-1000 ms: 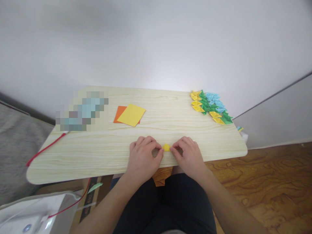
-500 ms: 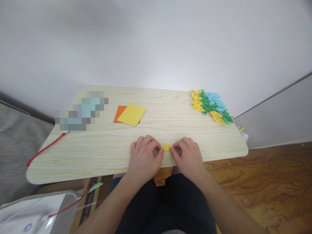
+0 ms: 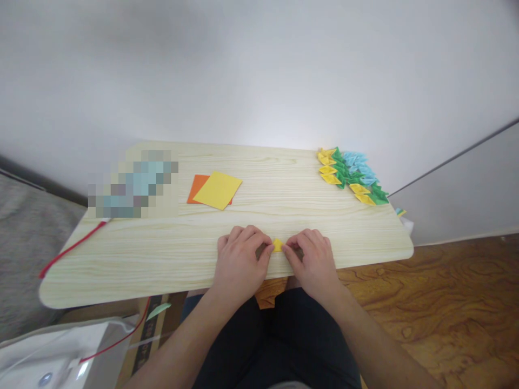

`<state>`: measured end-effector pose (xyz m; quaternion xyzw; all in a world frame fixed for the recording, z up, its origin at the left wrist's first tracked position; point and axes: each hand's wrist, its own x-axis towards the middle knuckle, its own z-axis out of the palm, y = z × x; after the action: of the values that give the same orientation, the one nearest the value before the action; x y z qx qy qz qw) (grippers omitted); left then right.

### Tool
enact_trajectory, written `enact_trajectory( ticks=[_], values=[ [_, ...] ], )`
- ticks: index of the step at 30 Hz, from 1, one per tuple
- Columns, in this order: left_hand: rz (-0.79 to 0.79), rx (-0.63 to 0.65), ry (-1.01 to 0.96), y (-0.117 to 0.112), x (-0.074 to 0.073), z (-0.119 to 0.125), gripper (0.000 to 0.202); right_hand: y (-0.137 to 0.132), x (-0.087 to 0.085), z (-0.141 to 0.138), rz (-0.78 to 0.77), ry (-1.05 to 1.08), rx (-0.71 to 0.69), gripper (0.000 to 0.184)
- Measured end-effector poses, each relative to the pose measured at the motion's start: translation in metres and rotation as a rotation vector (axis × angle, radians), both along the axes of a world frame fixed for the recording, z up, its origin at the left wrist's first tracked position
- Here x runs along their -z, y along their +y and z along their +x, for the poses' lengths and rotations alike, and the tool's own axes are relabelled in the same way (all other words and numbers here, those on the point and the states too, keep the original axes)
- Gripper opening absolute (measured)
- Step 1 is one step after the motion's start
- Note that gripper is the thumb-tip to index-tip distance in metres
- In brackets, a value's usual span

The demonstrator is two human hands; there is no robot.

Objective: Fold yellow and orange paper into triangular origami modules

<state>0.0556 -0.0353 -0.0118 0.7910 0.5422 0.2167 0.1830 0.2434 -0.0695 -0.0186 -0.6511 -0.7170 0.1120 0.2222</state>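
Note:
A small piece of folded yellow paper (image 3: 278,246) sits between my two hands, just above the near part of the table. My left hand (image 3: 242,259) pinches its left end between thumb and forefinger. On the opposite side, my right hand (image 3: 311,256) pinches the right end in the same way. Fingertips cover both ends of the paper, so only its middle shows. Beyond my left hand lies a yellow paper square (image 3: 219,190), turned at an angle on top of an orange paper square (image 3: 197,186).
Folded paper boats (image 3: 329,175) in yellow, green and light blue cluster at the table's back right. A pixelated object (image 3: 138,186) lies at the left, with a red cable (image 3: 75,248) running off the edge. The pale wooden table (image 3: 279,186) meets a white wall behind.
The folded paper's visible shape differs slightly, its top less pointed than before. Both hands keep their pinch almost in place. The whole view has shifted a little.

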Motion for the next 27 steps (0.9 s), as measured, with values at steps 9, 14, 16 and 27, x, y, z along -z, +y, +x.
enact_trajectory(
  ticks=[9,14,16,27],
  values=[
    [0.010,0.004,-0.006,0.0022,0.0001,0.0039,0.016,0.0013,0.0007,0.0016,0.002,0.020,0.003,0.011],
    [0.014,0.005,0.001,0.0034,0.0007,0.0059,0.018,0.0016,0.0017,0.0018,0.005,0.030,0.002,0.011],
    [0.017,0.005,0.000,0.0039,0.0003,0.0068,0.015,0.0025,0.0009,0.0025,0.003,0.031,-0.001,0.012],
    [0.047,0.035,0.023,0.0046,0.0035,0.0057,0.020,0.0033,-0.0031,-0.0004,0.002,0.011,0.012,0.007]
  ],
)
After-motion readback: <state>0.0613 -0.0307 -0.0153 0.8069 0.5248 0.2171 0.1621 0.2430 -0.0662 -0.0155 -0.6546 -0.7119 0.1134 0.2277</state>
